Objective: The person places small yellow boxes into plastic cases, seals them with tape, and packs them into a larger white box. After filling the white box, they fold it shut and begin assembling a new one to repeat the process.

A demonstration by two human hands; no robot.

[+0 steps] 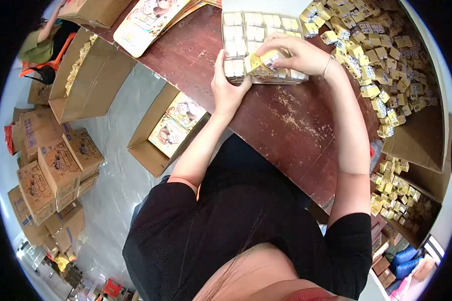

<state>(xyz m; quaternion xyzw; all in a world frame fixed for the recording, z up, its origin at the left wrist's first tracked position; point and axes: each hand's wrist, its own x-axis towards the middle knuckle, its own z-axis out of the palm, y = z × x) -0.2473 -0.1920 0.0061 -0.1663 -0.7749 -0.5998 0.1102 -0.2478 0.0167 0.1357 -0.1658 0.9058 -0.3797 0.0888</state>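
On the dark red table stands an open display box (227, 80) filled with rows of small white-and-yellow boxes (234, 47). My left hand (228, 90) grips its near left corner, fingers along the side and thumb at the front. Over the front rows, my right hand (304, 54) pinches a small yellow box (260, 61), tilted above the others. Part of the filled rows is hidden beneath that hand.
A large carton (417, 133) spills a heap of small yellow boxes (381, 55) at the right. Flat printed cards (148, 22) lie at the table's far left. An open carton (148, 145) with printed packs stands below the table edge. Stacked cartons (58, 160) and a seated person (40, 45) are left.
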